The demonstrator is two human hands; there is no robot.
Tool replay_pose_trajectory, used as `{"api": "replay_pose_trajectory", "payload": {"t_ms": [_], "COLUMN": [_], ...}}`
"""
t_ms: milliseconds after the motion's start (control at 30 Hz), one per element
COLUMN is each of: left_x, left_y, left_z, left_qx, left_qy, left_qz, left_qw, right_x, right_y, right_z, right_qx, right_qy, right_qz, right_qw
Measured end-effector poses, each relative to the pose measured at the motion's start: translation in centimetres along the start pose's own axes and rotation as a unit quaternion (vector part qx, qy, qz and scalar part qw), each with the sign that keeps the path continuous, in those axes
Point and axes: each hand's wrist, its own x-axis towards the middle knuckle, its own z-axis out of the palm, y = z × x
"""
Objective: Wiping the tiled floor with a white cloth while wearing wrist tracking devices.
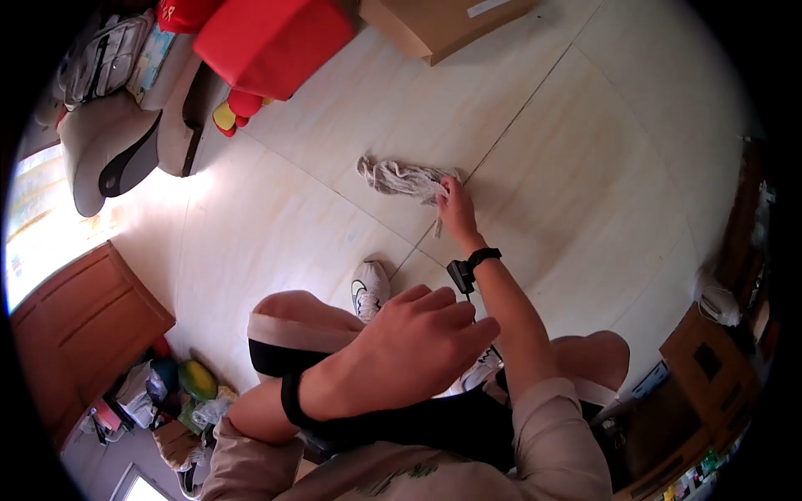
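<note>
A crumpled greyish-beige rag [405, 179] lies stretched out on the tiled floor. My right hand [457, 209] reaches down and grips its right end, with a loose strand hanging below the fingers. A black strap with a small black device [461, 274] sits on my right wrist. Raised close to the camera, my left hand [409, 344] is closed with its knuckles up. Its palm side is hidden, so I cannot see whether anything is inside. A black band circles the left wrist.
Tiled floor [568, 192] surrounds the rag. Beyond it are a red box [276, 46] and a cardboard box [443, 25]. Beige seating [104, 142] stands far left, above a brown wooden panel [88, 334]. Bags and clutter lie lower left; wooden furniture [706, 359] stands at right.
</note>
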Motion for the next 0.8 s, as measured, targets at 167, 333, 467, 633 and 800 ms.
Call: {"api": "replay_pose_trajectory", "payload": {"t_ms": [167, 333, 467, 633, 800], "left_x": [0.9, -1.0, -3.1, 1.7, 12.9], "left_y": [-0.6, -2.7, 6.8, 21.0, 36.2], "left_z": [-0.1, 2.3, -0.7, -8.4, -14.0], "left_qx": [-0.088, -0.131, -0.156, -0.155, -0.103], "left_qy": [-0.062, 0.019, 0.106, 0.064, 0.138], "left_qz": [-0.127, -0.286, -0.318, -0.275, -0.059], "left_qw": [0.986, 0.949, 0.929, 0.947, 0.983], "right_x": [0.2, -1.1, -5.2, -10.0, -12.8], "right_y": [-5.4, -15.8, -25.0, -36.4, -46.1], "right_z": [-8.5, -19.6, -32.2, -50.1, -69.2], "right_qx": [0.115, 0.141, 0.068, 0.0, -0.092], "right_qy": [-0.056, -0.031, 0.023, 0.038, 0.032], "right_qz": [0.074, 0.068, 0.028, -0.005, -0.073], "right_qw": [0.989, 0.987, 0.997, 0.999, 0.993]}}
